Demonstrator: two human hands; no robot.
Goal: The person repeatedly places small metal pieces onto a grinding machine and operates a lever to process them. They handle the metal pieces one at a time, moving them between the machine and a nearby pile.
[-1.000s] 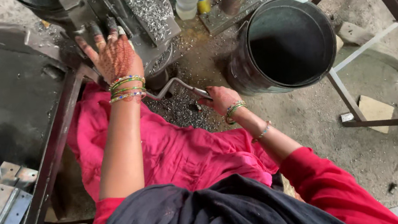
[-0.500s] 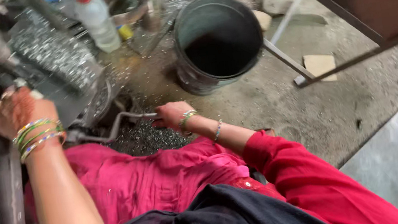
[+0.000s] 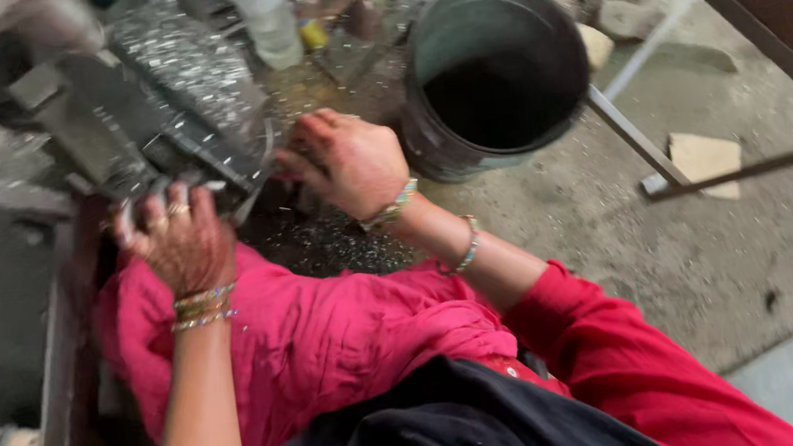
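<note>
Steel shavings glitter over the dark machine block (image 3: pixel 139 134), gripped by the left hand (image 3: pixel 179 242); right hand (image 3: pixel 346 162) curls, grasp unclear, near the round black bucket (image 3: pixel 500 79).

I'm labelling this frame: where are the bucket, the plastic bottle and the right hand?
bucket (image 3: pixel 546 129), head view, on its right rim.
plastic bottle (image 3: pixel 268 15), head view, on its body.
right hand (image 3: pixel 349 163), head view, on the back of the hand.

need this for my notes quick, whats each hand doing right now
Left hand: fingers curled over the edge of the dark metal machine part, gripping it.
Right hand: at the machine's lower edge; grip cannot be told.
</note>
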